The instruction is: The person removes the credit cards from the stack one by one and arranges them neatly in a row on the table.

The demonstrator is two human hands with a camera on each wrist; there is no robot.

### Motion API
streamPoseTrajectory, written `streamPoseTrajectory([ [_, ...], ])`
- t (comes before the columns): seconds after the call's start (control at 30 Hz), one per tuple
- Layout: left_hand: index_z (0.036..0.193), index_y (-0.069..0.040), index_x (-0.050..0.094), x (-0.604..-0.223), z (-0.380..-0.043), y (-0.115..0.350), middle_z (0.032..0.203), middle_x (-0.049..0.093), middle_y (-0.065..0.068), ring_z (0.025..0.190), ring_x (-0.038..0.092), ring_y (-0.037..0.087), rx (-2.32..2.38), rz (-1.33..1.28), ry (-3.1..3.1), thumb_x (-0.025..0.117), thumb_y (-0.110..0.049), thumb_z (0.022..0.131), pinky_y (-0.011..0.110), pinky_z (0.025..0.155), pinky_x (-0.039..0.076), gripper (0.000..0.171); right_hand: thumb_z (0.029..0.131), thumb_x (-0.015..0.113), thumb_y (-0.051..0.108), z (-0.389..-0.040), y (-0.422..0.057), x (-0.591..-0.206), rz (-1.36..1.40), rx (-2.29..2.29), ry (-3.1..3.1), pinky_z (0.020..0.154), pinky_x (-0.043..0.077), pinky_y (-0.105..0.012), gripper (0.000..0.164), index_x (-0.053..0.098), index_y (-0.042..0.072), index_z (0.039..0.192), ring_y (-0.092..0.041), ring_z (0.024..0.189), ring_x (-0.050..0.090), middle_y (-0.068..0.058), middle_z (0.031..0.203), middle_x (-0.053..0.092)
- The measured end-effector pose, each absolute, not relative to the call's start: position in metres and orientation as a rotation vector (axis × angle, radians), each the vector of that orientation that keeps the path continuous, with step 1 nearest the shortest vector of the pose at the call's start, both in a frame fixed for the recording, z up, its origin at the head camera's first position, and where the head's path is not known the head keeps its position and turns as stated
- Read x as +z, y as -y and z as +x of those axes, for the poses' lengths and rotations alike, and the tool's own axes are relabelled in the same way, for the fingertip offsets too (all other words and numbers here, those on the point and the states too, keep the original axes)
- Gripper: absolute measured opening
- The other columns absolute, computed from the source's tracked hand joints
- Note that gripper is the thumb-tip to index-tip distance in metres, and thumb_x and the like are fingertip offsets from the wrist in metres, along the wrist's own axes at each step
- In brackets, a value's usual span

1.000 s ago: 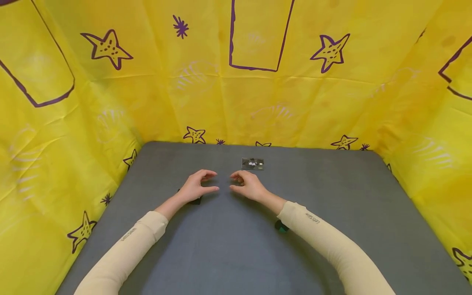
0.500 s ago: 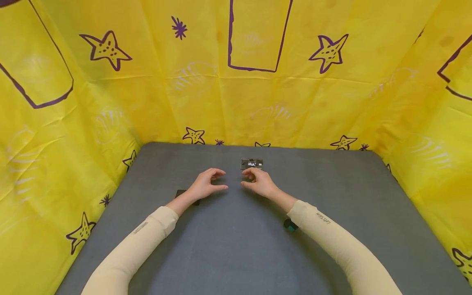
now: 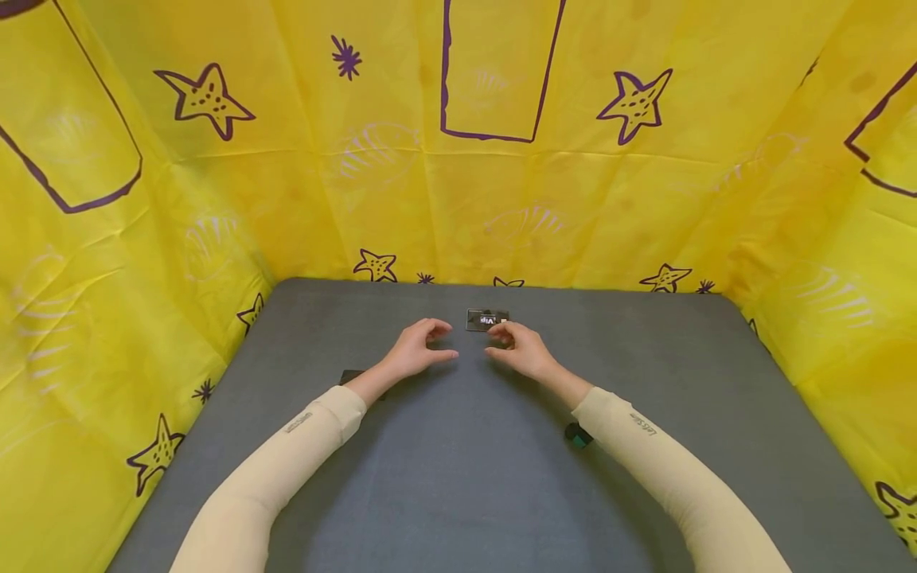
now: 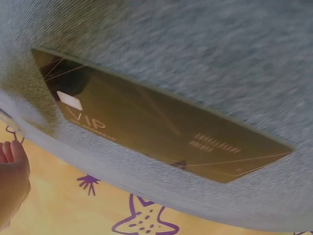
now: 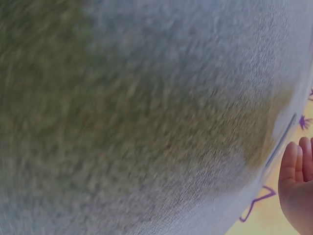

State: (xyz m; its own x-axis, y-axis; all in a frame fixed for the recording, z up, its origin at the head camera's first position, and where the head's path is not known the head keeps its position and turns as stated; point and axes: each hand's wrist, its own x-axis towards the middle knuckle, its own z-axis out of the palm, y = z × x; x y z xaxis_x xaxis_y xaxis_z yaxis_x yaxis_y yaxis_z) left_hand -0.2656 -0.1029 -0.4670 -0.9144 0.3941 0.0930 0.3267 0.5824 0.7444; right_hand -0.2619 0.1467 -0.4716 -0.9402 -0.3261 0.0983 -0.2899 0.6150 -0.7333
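Observation:
My left hand hovers over the grey table with thumb and fingers apart, holding nothing. Facing it across a small gap, my right hand has loosely bent fingers and holds nothing either. A dark card marked "Vip" lies flat near the back edge; in the head view my right fingertips overlap its near right corner. Beneath my left wrist lies another glossy dark card, lettered "VIP" with a pale chip, partly hidden by the wrist in the head view. The right wrist view shows mostly shadowed cloth and my fingers.
A small black and green object sits beside my right sleeve, which partly covers it. Yellow cloth walls with starfish drawings stand around the back and sides of the grey table.
Both hands have shifted right and a little toward the back edge, still apart. My right fingertips now overlap the back card in view, and more of the black and green object shows.

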Motion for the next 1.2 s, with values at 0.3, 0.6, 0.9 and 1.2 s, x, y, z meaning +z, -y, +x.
streamPoseTrajectory([
  [0.3,0.126,-0.002,0.06,-0.467,-0.276,0.091,0.122,0.06,0.013,0.116,0.056,0.027,1.263,0.564,-2.715,0.08,-0.025,0.083,0.039,0.099,0.044,0.053,0.087,0.075,0.02,-0.268,-0.159,-0.474,-0.464,-1.251,-2.803,0.088,0.047,-0.042,0.038,0.064,0.003,0.12,-0.026,0.101,0.058,-0.011,0.111,0.066],
  [0.6,0.125,0.0,0.059,-0.465,-0.289,0.08,0.123,0.061,0.013,0.115,0.056,0.027,1.259,0.528,-2.712,0.079,-0.026,0.083,0.039,0.098,0.044,0.053,0.086,0.075,0.021,-0.279,-0.17,-0.476,-0.428,-1.264,-2.833,0.088,0.046,-0.042,0.038,0.064,0.004,0.118,-0.027,0.099,0.058,-0.012,0.109,0.065],
  [0.9,0.125,0.0,0.059,-0.462,-0.296,0.07,0.123,0.06,0.015,0.114,0.056,0.029,1.256,0.524,-2.697,0.079,-0.023,0.083,0.04,0.098,0.044,0.052,0.086,0.075,0.021,-0.285,-0.173,-0.477,-0.409,-1.237,-2.846,0.088,0.046,-0.043,0.038,0.063,0.003,0.118,-0.028,0.1,0.058,-0.013,0.111,0.065],
  [1.2,0.125,0.001,0.059,-0.468,-0.305,0.065,0.121,0.06,0.015,0.112,0.056,0.029,1.246,0.508,-2.728,0.079,-0.023,0.083,0.041,0.097,0.044,0.051,0.084,0.077,0.018,-0.29,-0.173,-0.48,-0.4,-1.222,-2.874,0.09,0.045,-0.043,0.039,0.063,0.001,0.117,-0.029,0.101,0.058,-0.015,0.111,0.065],
])
